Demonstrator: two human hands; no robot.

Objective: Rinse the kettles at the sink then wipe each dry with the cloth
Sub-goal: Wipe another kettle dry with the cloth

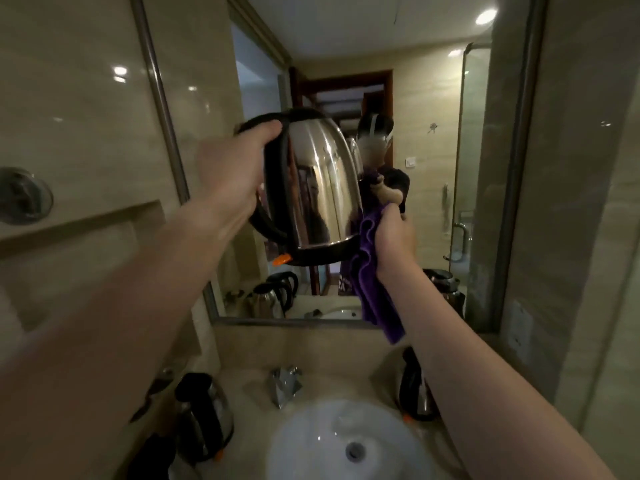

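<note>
A steel kettle with a black handle and base is held up in front of the mirror, high above the sink. My left hand grips its black handle. My right hand grips a purple cloth against the kettle's right lower side, with the cloth hanging down below the hand. Two more steel kettles stand on the counter: one left of the sink and one right of it, partly hidden by my right forearm.
The white round sink lies below, with a chrome tap behind it. A large mirror fills the wall ahead and reflects the kettles and a glass shower door. A tiled wall with a ledge is on the left.
</note>
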